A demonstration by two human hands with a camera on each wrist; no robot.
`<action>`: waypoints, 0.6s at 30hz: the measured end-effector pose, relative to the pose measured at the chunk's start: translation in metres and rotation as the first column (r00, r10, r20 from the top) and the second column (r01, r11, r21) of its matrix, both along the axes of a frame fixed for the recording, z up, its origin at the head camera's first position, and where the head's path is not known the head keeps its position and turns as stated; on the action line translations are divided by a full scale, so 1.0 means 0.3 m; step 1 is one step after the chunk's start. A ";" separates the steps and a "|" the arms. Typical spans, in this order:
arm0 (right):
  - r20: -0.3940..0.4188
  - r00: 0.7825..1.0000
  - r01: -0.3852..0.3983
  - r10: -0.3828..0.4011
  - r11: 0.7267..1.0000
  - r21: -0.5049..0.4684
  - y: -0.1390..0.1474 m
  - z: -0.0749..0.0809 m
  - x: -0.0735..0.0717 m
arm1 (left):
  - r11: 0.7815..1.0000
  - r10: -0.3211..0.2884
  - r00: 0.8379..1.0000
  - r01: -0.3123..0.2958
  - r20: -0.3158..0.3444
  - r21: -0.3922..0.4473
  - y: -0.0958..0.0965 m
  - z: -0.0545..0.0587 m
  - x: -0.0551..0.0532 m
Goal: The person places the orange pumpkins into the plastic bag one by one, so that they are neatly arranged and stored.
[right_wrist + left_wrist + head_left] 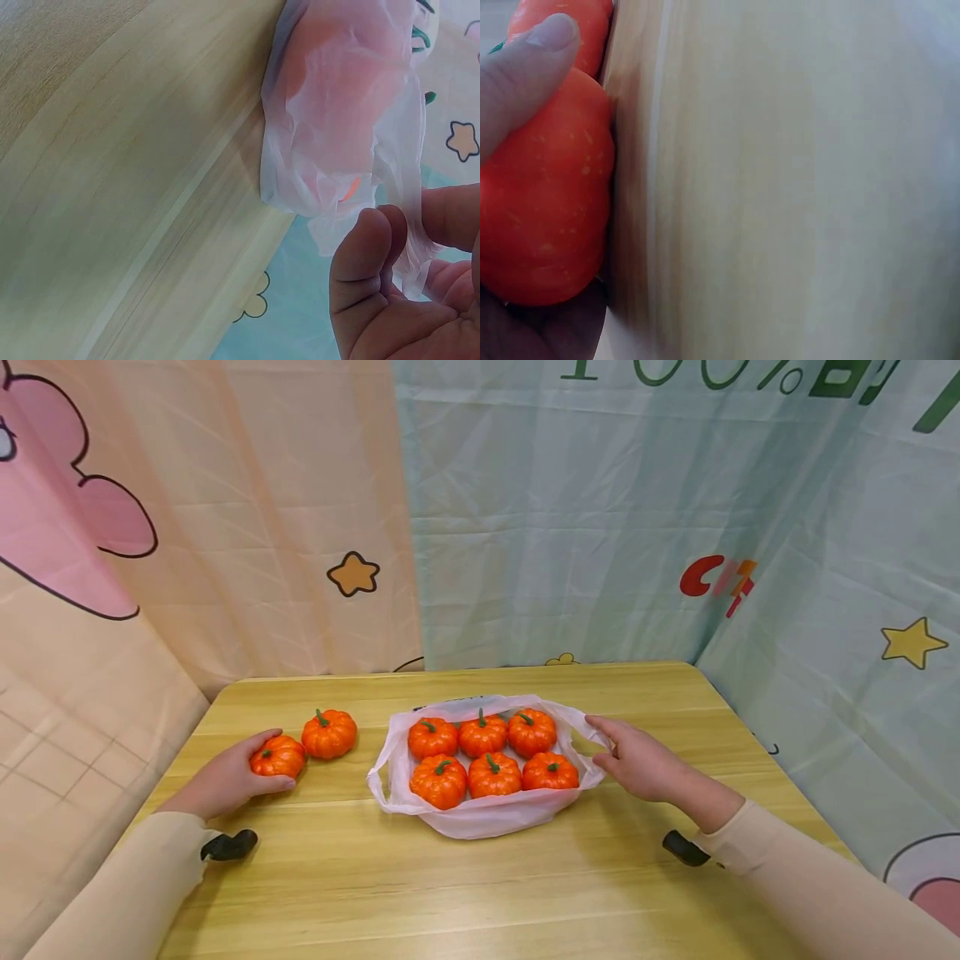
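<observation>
My left hand [240, 777] is wrapped round a small orange pumpkin [279, 757] on the table. In the left wrist view the thumb lies over one side of that pumpkin [547, 187] and fingers curl at the other. A second loose pumpkin [330, 734] touches it, behind and to the right. The thin white plastic bag [487, 822] lies wide open at the table's middle, with several pumpkins in two rows inside. My right hand [645, 760] holds the bag's right handle; the right wrist view shows the handle [409, 187] between thumb and fingers.
The wooden table [465, 893] ends at a back edge against hanging printed cloth [600, 527]. Cloth also closes in the left and right sides. The bag's left handle loop [377, 785] stands out toward the loose pumpkins.
</observation>
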State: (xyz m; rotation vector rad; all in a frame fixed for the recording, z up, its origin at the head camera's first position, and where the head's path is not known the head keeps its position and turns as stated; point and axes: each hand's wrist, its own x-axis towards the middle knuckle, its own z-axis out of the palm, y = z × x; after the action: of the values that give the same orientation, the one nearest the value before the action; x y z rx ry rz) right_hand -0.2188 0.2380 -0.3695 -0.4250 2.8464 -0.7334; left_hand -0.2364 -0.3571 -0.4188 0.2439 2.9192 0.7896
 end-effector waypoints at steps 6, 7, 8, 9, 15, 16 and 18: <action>-0.003 1.000 0.002 -0.002 1.000 0.007 0.001 -0.002 0.000 | 1.000 -0.003 1.000 0.003 0.000 -0.002 -0.001 -0.006 -0.005; -0.004 1.000 0.000 0.000 1.000 0.007 0.001 -0.002 0.000 | 1.000 -0.004 1.000 0.004 0.000 0.001 -0.001 -0.007 -0.006; -0.004 1.000 0.000 0.000 1.000 0.006 0.001 -0.002 0.000 | 1.000 -0.004 1.000 0.004 0.000 0.003 -0.001 -0.007 -0.007; -0.003 1.000 0.000 0.000 1.000 0.005 0.001 -0.002 0.000 | 1.000 -0.005 1.000 0.005 0.000 0.005 -0.001 -0.007 -0.007; -0.003 1.000 0.002 -0.002 1.000 0.004 0.001 -0.004 0.001 | 1.000 -0.003 1.000 0.003 -0.004 0.009 -0.001 -0.010 -0.010; -0.001 1.000 0.004 -0.004 1.000 0.002 0.000 -0.004 0.002 | 1.000 -0.003 1.000 0.003 -0.005 0.009 -0.001 -0.011 -0.010; -0.007 1.000 -0.002 0.002 1.000 0.007 0.000 -0.003 0.003 | 1.000 -0.003 1.000 0.003 -0.003 0.008 -0.002 -0.012 -0.010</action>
State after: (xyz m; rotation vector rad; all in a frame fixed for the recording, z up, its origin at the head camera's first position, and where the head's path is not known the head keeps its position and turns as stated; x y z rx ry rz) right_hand -0.2179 0.2379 -0.3704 -0.4295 2.8536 -0.7234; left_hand -0.2395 -0.3577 -0.4226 0.2504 2.9186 0.8019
